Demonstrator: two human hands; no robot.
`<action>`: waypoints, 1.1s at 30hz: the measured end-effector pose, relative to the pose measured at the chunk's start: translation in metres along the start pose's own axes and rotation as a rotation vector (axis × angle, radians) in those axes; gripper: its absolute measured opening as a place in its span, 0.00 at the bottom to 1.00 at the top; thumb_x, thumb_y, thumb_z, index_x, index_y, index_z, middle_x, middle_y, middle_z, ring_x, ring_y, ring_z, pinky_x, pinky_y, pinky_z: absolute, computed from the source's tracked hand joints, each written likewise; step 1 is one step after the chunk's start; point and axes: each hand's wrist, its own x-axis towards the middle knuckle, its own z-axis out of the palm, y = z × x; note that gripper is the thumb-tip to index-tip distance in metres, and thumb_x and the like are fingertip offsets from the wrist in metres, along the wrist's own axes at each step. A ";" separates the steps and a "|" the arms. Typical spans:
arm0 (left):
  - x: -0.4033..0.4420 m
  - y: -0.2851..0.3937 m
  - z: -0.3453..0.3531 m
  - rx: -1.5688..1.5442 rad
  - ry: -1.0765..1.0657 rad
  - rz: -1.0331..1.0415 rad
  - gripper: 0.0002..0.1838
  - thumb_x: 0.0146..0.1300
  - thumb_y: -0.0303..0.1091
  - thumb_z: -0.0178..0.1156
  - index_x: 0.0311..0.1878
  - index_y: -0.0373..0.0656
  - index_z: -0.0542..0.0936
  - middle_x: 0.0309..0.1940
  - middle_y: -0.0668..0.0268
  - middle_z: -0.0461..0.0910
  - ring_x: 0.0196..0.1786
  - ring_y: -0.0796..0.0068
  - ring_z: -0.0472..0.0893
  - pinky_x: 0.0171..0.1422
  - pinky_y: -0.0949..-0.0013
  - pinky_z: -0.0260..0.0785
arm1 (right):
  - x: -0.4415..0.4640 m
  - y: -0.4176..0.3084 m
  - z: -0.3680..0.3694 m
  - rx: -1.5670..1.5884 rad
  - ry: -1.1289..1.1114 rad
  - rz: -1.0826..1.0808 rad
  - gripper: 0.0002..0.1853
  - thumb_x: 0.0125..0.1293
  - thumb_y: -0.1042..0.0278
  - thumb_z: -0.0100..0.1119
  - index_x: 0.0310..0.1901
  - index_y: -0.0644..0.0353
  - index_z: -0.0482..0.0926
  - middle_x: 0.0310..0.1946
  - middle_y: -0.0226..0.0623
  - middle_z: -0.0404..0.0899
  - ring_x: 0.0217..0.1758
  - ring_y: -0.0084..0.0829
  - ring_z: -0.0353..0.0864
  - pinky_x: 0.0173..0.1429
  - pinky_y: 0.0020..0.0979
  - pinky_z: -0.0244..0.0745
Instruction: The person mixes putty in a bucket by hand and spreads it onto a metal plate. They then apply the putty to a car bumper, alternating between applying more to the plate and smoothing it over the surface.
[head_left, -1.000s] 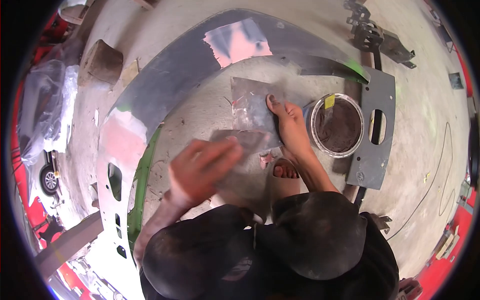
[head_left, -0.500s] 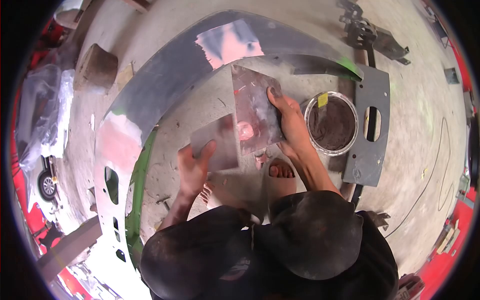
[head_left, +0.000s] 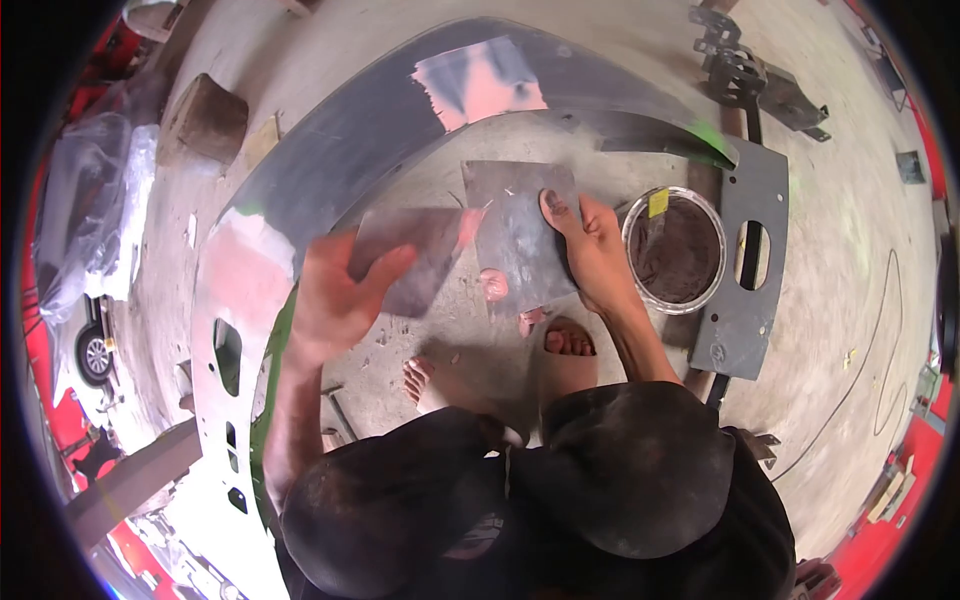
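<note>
My left hand (head_left: 335, 295) is closed on a thin, dark, flat putty spreader (head_left: 415, 265), with pink putty along its upper right corner. My right hand (head_left: 598, 250) grips the right edge of a grey mixing board (head_left: 525, 235), thumb on its face. A pink lump of body filler (head_left: 493, 284) sits near the board's lower left edge. The spreader's smeared corner is beside or over the board's left edge; contact cannot be told. Beyond both hands curves a grey car bumper (head_left: 370, 125) with pink-filled patches (head_left: 485, 85).
An open round tin (head_left: 676, 250) of dark material stands right of my right hand. Farther right are a grey panel with slots (head_left: 745, 310) and black metal brackets (head_left: 745, 75). A hammer-like tool (head_left: 340, 412) lies by my foot; clear plastic sheeting (head_left: 90, 210) is at far left.
My left hand has swung up and left, turning the spreader, and pink putty now shows on its corner. The board has tilted slightly; its lump looks smaller.
</note>
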 end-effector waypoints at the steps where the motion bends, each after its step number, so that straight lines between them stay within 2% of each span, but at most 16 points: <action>1: 0.004 0.005 -0.003 0.071 -0.006 0.024 0.08 0.68 0.28 0.65 0.45 0.33 0.85 0.30 0.59 0.86 0.33 0.81 0.79 0.38 0.68 0.72 | -0.001 0.000 0.001 -0.056 -0.017 -0.015 0.24 0.77 0.47 0.56 0.43 0.66 0.81 0.32 0.25 0.79 0.35 0.15 0.72 0.40 0.23 0.69; 5: 0.011 0.000 -0.002 0.241 -0.157 0.052 0.09 0.67 0.30 0.65 0.43 0.32 0.84 0.25 0.55 0.83 0.28 0.81 0.76 0.33 0.65 0.69 | -0.006 -0.008 0.003 -0.112 0.000 0.027 0.22 0.77 0.49 0.58 0.36 0.64 0.80 0.27 0.22 0.75 0.29 0.14 0.68 0.33 0.24 0.64; 7: 0.012 -0.007 0.009 0.222 -0.204 0.024 0.10 0.66 0.31 0.65 0.42 0.32 0.84 0.25 0.54 0.83 0.27 0.80 0.76 0.33 0.65 0.69 | -0.004 -0.004 0.003 -0.050 0.052 0.027 0.22 0.75 0.51 0.62 0.27 0.60 0.77 0.22 0.18 0.70 0.25 0.12 0.62 0.26 0.23 0.56; 10: 0.003 -0.025 0.038 0.087 -0.144 0.024 0.10 0.67 0.32 0.65 0.43 0.32 0.84 0.26 0.56 0.84 0.28 0.80 0.79 0.35 0.66 0.71 | 0.001 0.020 -0.005 -0.062 0.031 0.169 0.20 0.78 0.56 0.55 0.37 0.66 0.82 0.22 0.25 0.76 0.25 0.16 0.70 0.29 0.26 0.63; 13: -0.001 -0.058 0.057 -0.020 -0.175 -0.086 0.10 0.68 0.32 0.64 0.43 0.32 0.84 0.27 0.57 0.85 0.31 0.80 0.80 0.38 0.68 0.73 | 0.011 0.059 -0.012 -0.171 0.111 0.238 0.19 0.77 0.57 0.56 0.36 0.68 0.82 0.21 0.28 0.75 0.24 0.18 0.71 0.28 0.29 0.64; 14: -0.004 -0.070 0.065 -0.079 -0.171 -0.131 0.10 0.68 0.32 0.64 0.44 0.33 0.85 0.28 0.59 0.86 0.32 0.80 0.80 0.39 0.68 0.73 | 0.014 0.076 -0.013 -0.255 0.173 0.220 0.21 0.74 0.56 0.57 0.33 0.71 0.81 0.19 0.37 0.76 0.22 0.27 0.73 0.29 0.36 0.67; 18: -0.017 -0.103 0.094 -0.362 -0.229 -0.261 0.10 0.69 0.32 0.65 0.45 0.34 0.86 0.33 0.65 0.87 0.37 0.80 0.82 0.44 0.70 0.75 | 0.014 0.111 -0.014 -0.504 0.233 0.046 0.22 0.71 0.59 0.58 0.29 0.74 0.78 0.20 0.55 0.75 0.22 0.44 0.76 0.32 0.45 0.69; 20: -0.028 -0.117 0.105 -0.533 -0.327 -0.288 0.12 0.69 0.32 0.66 0.49 0.34 0.86 0.39 0.68 0.87 0.41 0.80 0.81 0.47 0.71 0.75 | 0.012 0.103 -0.009 -0.539 0.187 0.046 0.21 0.73 0.59 0.57 0.30 0.73 0.78 0.18 0.49 0.75 0.21 0.37 0.74 0.30 0.42 0.67; 23: -0.032 -0.110 0.084 -0.693 -0.207 -0.303 0.14 0.69 0.31 0.66 0.52 0.32 0.84 0.42 0.63 0.87 0.44 0.77 0.84 0.51 0.71 0.76 | 0.006 0.076 -0.007 -0.387 0.142 0.067 0.20 0.76 0.58 0.57 0.32 0.69 0.79 0.20 0.33 0.76 0.23 0.23 0.70 0.29 0.33 0.66; 24: -0.030 -0.068 0.068 -0.926 -0.190 -0.229 0.17 0.69 0.30 0.65 0.56 0.29 0.82 0.46 0.57 0.87 0.48 0.71 0.86 0.54 0.69 0.78 | 0.005 0.069 -0.007 -0.301 0.129 0.076 0.20 0.77 0.58 0.57 0.33 0.67 0.80 0.21 0.26 0.76 0.24 0.17 0.69 0.30 0.29 0.66; 25: -0.026 -0.056 0.053 -0.797 -0.176 -0.094 0.17 0.71 0.29 0.61 0.58 0.29 0.81 0.49 0.53 0.87 0.54 0.66 0.86 0.54 0.65 0.81 | 0.007 0.070 -0.009 -0.229 0.110 0.091 0.19 0.77 0.57 0.57 0.33 0.66 0.80 0.23 0.26 0.77 0.25 0.17 0.70 0.30 0.28 0.66; 27: -0.030 -0.049 0.045 -0.303 0.064 0.139 0.12 0.67 0.23 0.62 0.52 0.32 0.84 0.48 0.54 0.87 0.43 0.67 0.87 0.44 0.68 0.80 | 0.013 0.067 -0.010 -0.083 0.069 0.121 0.19 0.78 0.56 0.57 0.35 0.64 0.81 0.25 0.25 0.78 0.26 0.16 0.71 0.31 0.26 0.67; 28: -0.030 -0.050 0.045 -0.044 0.104 0.359 0.13 0.65 0.22 0.63 0.52 0.33 0.85 0.48 0.55 0.87 0.42 0.66 0.87 0.43 0.68 0.79 | 0.011 0.061 -0.006 0.030 0.042 0.137 0.16 0.78 0.57 0.56 0.40 0.63 0.82 0.30 0.26 0.81 0.29 0.15 0.75 0.33 0.23 0.69; 30: -0.027 -0.056 0.058 0.491 0.174 0.786 0.14 0.60 0.20 0.64 0.50 0.35 0.86 0.49 0.55 0.87 0.40 0.66 0.86 0.41 0.68 0.79 | 0.009 0.046 0.007 0.152 0.052 0.172 0.18 0.78 0.55 0.56 0.36 0.62 0.81 0.26 0.24 0.78 0.28 0.15 0.71 0.33 0.24 0.66; 31: -0.028 -0.058 0.072 0.522 0.295 0.845 0.18 0.51 0.20 0.67 0.48 0.38 0.87 0.51 0.59 0.86 0.37 0.65 0.84 0.40 0.68 0.77 | 0.008 0.040 0.011 0.215 0.063 0.190 0.19 0.77 0.53 0.57 0.34 0.61 0.80 0.24 0.22 0.76 0.27 0.15 0.69 0.32 0.24 0.64; 33: -0.024 -0.089 0.092 0.511 0.438 0.867 0.35 0.36 0.20 0.61 0.56 0.45 0.86 0.56 0.63 0.84 0.42 0.64 0.85 0.42 0.66 0.80 | 0.007 0.027 0.013 0.320 0.057 0.226 0.18 0.77 0.53 0.57 0.35 0.60 0.81 0.26 0.24 0.78 0.27 0.16 0.71 0.33 0.24 0.67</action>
